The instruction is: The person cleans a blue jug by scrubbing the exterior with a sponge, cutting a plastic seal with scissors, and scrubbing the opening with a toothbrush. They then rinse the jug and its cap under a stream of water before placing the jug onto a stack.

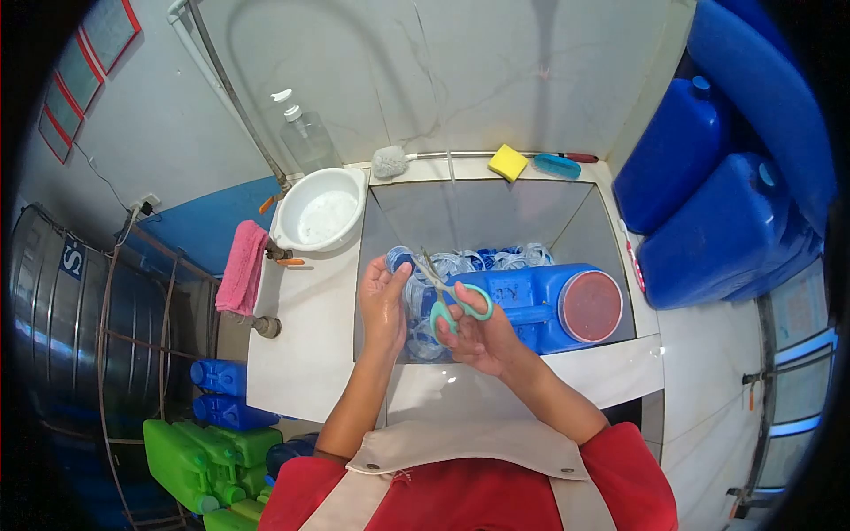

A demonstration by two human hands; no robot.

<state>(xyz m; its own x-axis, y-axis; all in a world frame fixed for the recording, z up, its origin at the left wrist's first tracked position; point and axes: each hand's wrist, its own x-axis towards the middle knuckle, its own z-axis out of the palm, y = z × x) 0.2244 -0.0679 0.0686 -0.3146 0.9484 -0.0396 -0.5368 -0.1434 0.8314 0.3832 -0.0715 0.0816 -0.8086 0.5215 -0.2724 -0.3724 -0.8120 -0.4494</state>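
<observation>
Pinched in the fingers of my left hand is a round blue cap, held above the left side of the sink. Teal-handled scissors are in my right hand, fingers through the loops, with their blades pointing up and left, right beside the cap. Below my hands, the grey sink holds a pile of clear and blue plastic pieces. A blue jug lies in its right half, with a reddish round lid-like disc at the jug's right end.
On the left counter stand a white basin and a pump bottle. A round brush, yellow sponge and blue brush line the back ledge. Blue containers stand right; green jugs sit lower left. A pink towel hangs left.
</observation>
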